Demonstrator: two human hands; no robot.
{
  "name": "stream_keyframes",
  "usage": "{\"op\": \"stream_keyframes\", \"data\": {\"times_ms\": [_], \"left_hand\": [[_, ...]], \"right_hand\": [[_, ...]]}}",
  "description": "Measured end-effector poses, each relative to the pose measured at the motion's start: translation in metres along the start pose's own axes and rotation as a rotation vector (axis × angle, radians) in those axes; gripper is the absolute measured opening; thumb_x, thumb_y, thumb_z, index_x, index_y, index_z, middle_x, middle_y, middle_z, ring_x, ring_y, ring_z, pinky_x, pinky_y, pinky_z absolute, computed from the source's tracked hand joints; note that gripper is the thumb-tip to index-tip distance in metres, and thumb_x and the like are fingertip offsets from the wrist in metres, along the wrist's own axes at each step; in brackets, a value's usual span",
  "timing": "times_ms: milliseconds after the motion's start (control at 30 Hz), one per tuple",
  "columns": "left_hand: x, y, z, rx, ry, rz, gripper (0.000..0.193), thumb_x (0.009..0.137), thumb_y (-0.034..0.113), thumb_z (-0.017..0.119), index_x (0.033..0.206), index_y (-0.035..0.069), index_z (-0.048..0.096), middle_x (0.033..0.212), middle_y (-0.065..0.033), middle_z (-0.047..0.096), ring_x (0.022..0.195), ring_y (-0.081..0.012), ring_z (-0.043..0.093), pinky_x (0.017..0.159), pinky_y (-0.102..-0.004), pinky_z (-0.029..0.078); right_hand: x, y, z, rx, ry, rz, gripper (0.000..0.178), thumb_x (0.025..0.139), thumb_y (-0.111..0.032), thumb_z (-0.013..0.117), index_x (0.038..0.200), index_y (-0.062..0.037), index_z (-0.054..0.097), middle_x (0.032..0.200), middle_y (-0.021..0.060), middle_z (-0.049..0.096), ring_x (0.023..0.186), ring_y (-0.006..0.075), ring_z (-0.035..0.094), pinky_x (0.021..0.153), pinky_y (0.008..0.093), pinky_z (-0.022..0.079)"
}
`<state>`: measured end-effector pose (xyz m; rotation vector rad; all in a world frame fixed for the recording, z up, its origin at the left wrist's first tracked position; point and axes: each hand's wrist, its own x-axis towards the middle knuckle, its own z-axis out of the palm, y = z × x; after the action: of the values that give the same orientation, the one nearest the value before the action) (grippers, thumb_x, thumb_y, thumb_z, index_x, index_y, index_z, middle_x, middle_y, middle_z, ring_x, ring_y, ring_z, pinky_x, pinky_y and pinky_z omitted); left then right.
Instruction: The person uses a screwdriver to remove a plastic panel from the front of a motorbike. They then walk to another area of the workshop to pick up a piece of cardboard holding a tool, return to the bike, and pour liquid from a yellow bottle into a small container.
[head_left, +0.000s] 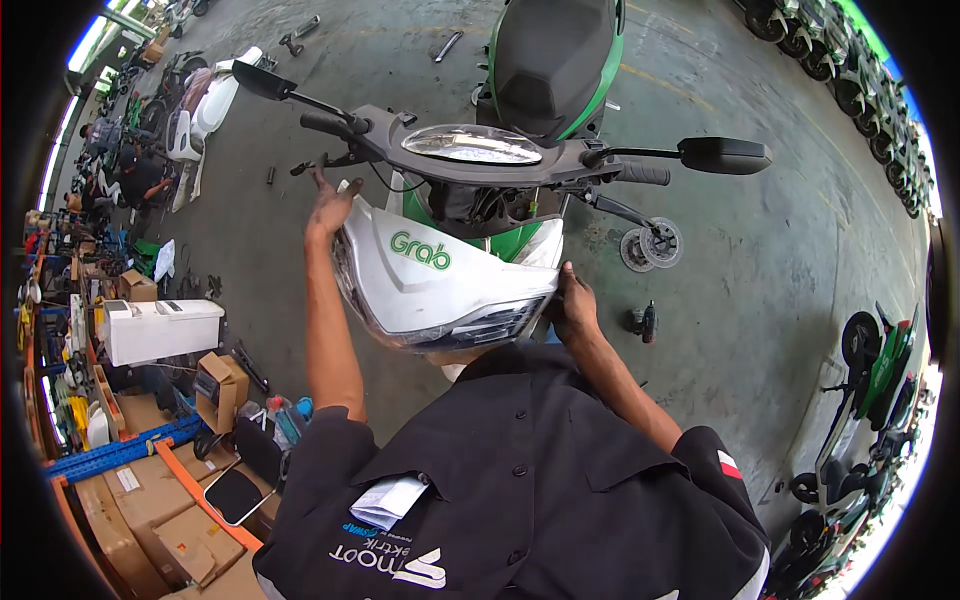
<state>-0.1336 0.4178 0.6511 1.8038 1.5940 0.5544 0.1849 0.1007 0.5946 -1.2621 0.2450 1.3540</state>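
A white front panel (420, 270) of a scooter, with green lettering and a headlight along its lower edge, is held between my two hands in front of the scooter. My left hand (331, 208) grips its upper left corner, one finger stretched up toward the brake lever. At the panel's right edge, my right hand (574, 303) is closed, its thumb up and the other fingers partly hidden. Behind the panel, the grey handlebar cover (465, 165) shows exposed wiring below it. A gap separates the panel's top from that cover. Beyond stands the black seat (553, 65) with green sides.
Mirrors (725, 155) stick out from both handlebar ends. A brake disc (660, 243) and a power drill (645, 322) are to the right. Cartons (220, 390) and a white box (163, 332) stand at left. Parked scooters (880, 370) line the right; people (140, 180) work far left.
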Motion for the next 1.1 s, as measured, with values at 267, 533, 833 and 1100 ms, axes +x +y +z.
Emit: {"op": "stream_keyframes", "data": {"times_ms": [267,533,833,1100], "left_hand": [[-0.051,-0.058,0.008,0.044,0.029,0.0,0.102,0.087,0.043,0.071,0.156,0.003,0.006,0.145,-0.0333,0.035,0.132,-0.0438,0.046,0.109,-0.0418,0.038],[-0.198,-0.031,0.092,0.009,0.244,-0.38,0.093,0.08,0.049,0.076,0.147,-0.002,0.037,0.148,-0.027,0.042,0.138,-0.0425,0.039,0.115,-0.0439,0.033],[-0.245,-0.036,0.106,0.068,0.365,-0.511,0.08,0.088,0.05,0.067,0.146,0.001,0.041,0.145,-0.0258,0.046,0.137,-0.039,0.041,0.113,-0.0487,0.034],[-0.28,-0.081,0.1,-0.321,0.366,-0.714,0.092,0.088,0.049,0.069,0.144,-0.014,0.033,0.142,-0.0333,0.045,0.129,-0.0402,0.05,0.109,-0.0406,0.039]], "right_hand": [[0.054,0.022,-0.005,-0.045,-0.112,0.116,0.044,0.102,-0.036,0.053,0.122,0.0031,0.052,0.104,0.0151,0.062,0.091,0.0291,0.066,0.077,0.0451,0.058],[0.055,0.019,-0.029,-0.498,-0.159,0.011,0.044,0.101,-0.033,0.055,0.125,0.0039,0.051,0.104,0.0154,0.064,0.089,0.0256,0.067,0.077,0.0391,0.058],[0.037,0.001,-0.039,-1.186,-0.221,-0.101,0.046,0.096,-0.025,0.059,0.126,0.0098,0.052,0.108,0.021,0.068,0.087,0.0253,0.07,0.074,0.035,0.057],[-0.031,-0.139,0.007,-1.38,0.063,-1.571,0.051,0.082,-0.017,0.075,0.126,-0.0023,0.053,0.126,0.023,0.055,0.123,0.0373,0.05,0.104,0.0473,0.04]]}}
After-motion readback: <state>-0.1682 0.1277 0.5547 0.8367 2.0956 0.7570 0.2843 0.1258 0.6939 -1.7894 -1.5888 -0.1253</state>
